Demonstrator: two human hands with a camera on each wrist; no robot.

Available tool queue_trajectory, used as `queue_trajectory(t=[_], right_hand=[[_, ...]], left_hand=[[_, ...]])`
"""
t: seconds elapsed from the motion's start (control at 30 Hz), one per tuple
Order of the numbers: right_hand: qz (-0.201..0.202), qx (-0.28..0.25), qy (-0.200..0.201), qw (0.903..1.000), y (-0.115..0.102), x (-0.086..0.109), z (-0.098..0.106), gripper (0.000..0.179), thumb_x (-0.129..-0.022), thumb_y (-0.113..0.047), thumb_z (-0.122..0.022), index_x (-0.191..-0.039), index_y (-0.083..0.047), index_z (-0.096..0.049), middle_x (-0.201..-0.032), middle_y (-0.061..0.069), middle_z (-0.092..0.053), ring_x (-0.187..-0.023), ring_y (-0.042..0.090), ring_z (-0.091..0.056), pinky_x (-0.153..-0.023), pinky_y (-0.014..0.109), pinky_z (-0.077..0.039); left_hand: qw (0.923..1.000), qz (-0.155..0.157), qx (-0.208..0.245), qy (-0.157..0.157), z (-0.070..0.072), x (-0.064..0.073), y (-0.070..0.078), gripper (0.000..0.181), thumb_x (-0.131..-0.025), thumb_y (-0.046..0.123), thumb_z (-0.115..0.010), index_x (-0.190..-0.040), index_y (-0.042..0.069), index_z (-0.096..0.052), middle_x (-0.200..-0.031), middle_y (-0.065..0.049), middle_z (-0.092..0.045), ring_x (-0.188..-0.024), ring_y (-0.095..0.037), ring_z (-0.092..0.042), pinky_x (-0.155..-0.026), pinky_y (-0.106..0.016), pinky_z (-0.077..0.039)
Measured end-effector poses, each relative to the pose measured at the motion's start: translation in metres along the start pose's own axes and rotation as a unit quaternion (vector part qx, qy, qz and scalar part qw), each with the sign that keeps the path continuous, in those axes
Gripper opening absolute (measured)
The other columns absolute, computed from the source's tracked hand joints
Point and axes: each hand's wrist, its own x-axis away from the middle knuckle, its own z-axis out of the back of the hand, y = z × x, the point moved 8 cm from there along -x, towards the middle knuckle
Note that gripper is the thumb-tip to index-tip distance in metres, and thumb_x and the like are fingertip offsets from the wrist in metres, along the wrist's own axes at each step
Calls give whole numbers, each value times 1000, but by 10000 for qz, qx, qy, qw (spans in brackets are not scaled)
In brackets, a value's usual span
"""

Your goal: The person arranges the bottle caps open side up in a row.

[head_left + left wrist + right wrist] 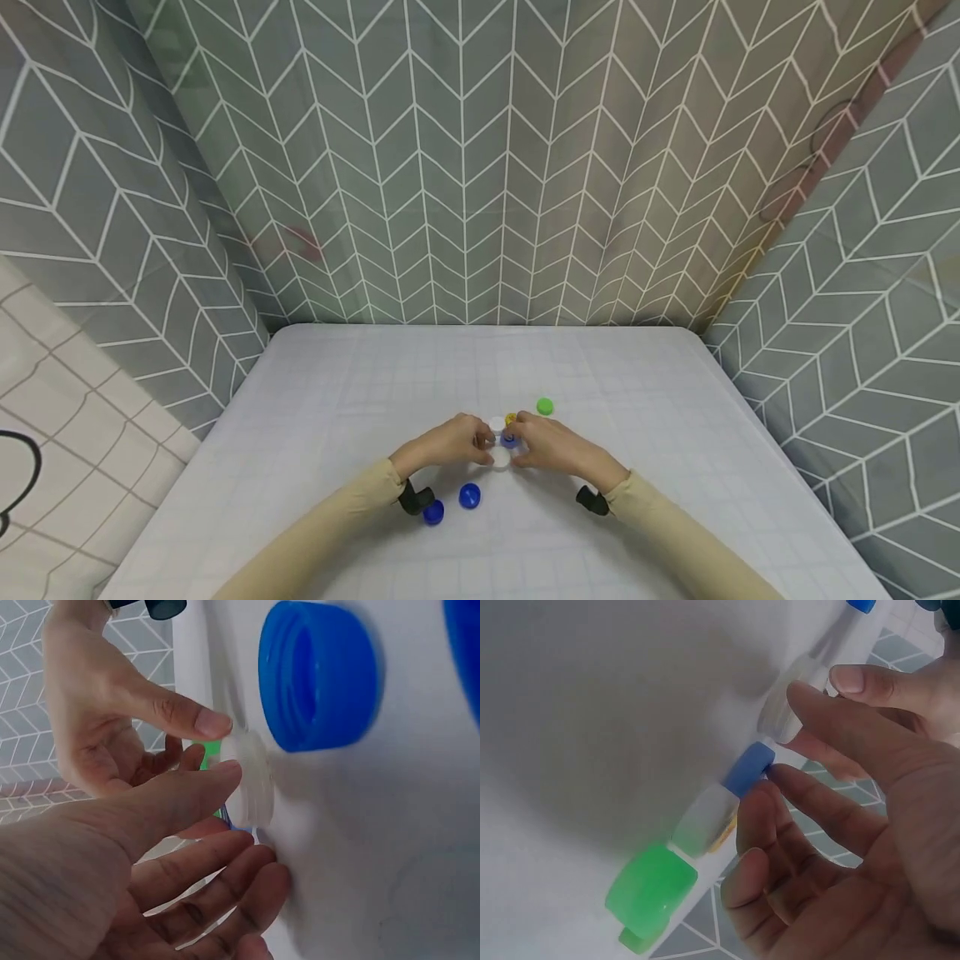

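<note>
Left hand [455, 439] and right hand [558, 442] look loosely open, thumbs against the nearer white bottle cap [500, 457] on the bench [360, 375], so imo an uneven push could knock the lighter blue cap [748, 771] just beyond it askew.

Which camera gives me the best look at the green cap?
The right wrist view: the green cap appears large and unblocked there. The head view shows it small, on the table beyond the right hand. In the left wrist view it is mostly hidden, with only slivers of green visible.
</note>
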Motion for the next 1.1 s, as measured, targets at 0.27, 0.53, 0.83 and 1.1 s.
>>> queue_trajectory(t=[0.27,0.53,0.83,1.1], right_hand=[[193,-116,151,9996,0,-3,-9,39,-76,-16,-81,-112,-9,-67,-105,4,-58,-89,15,-59,-76,27,-51],[315,-9,353,9989,-3,-5,-10,35,-78,-18,-80,-110,-8,-70,-100,2,-57,-83,10,-55,-72,24,-49],[259,1,350,9991,-4,-7,-7,33,-81,-18,-77,-112,-6,-70,-99,2,-59,-83,9,-54,-71,21,-48],[342,-463,408,9975,-6,-9,4,33,-82,-9,-74,-113,-1,-64,-97,7,-67,-84,17,-63,-70,23,-50]], left_hand=[[10000,-74,-3,6,-8,-1,2,36,-77,18,-81,-108,3,-71,-83,2,-60,-69,-6,-51,-63,-18,-45],[9997,5,-150,191,-5,0,1,37,-74,16,-82,-107,3,-70,-90,0,-60,-77,-6,-52,-70,-19,-46],[9996,60,-33,269,0,1,-3,40,-77,20,-81,-110,3,-67,-93,1,-64,-81,-6,-57,-73,-19,-48],[9977,-193,269,593,13,7,3,39,-79,19,-78,-112,3,-64,-89,-1,-69,-78,-6,-62,-70,-20,-51]])
